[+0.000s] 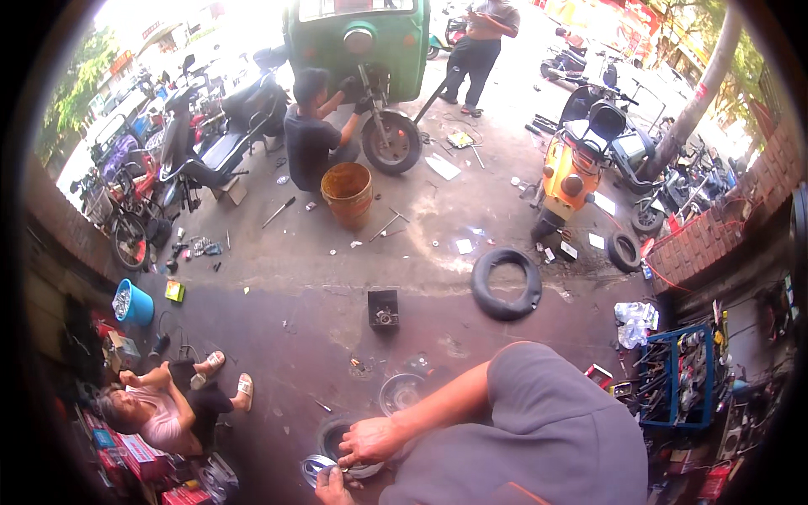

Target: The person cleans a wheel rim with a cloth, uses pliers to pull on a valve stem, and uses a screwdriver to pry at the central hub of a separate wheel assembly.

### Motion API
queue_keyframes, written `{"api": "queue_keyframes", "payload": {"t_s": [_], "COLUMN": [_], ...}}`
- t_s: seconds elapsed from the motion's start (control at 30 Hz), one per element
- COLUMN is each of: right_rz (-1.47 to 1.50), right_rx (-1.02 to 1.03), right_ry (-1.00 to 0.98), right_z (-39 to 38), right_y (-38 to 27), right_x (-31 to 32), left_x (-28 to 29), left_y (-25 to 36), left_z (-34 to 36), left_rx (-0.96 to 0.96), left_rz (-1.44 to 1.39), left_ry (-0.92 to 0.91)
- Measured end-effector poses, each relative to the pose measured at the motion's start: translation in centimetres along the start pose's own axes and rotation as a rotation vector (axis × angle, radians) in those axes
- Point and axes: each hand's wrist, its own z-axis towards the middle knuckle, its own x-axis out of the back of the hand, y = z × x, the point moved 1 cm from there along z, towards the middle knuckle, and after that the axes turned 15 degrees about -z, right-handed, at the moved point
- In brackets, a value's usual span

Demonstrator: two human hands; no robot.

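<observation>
My right hand (370, 442) reaches in from the right with fingers curled at the edge of a silver round metal part (316, 467), over a small black tyre (330, 429); what its fingertips grip is too small to make out. My left hand (331, 486) is at the bottom edge, thumb and fingers pinched on that silver part. A round metal disc (391, 396) lies on the floor just beyond, partly behind my right forearm.
A seated person (160, 417) is at left; another crouches (303, 135) by a green three-wheeler (400, 46), near a rusty bucket (345, 194); a third stands behind (471, 67). An inner tube (505, 307), black box (383, 299), orange scooter (564, 177) and blue tool rack (673, 379) surround me.
</observation>
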Motion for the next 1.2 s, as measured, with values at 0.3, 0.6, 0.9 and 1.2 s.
{"api": "queue_keyframes", "payload": {"t_s": [0.3, 0.6, 0.9, 1.2], "right_rz": [-0.165, -0.050, 0.021, -0.017], "right_rx": [0.038, 0.008, 0.026, 0.061], "right_ry": [-0.115, -0.058, -0.047, 0.012], "right_z": [-2.4, -1.8, -1.9, -1.8], "right_y": [0.7, -1.3, -1.5, -1.5], "right_x": [2.0, 3.4, 1.4, 2.5], "left_x": [-0.2, 0.5, -0.1, -0.4], "left_y": [-0.9, -1.5, -2.5, -4.6], "left_z": [-0.5, -2.5, -3.1, -2.0], "left_rx": [-0.449, -0.540, -0.496, -0.099], "left_rz": [0.669, 0.604, 0.215, -0.632], "left_ry": [-0.215, -0.058, 0.040, 0.295]}}
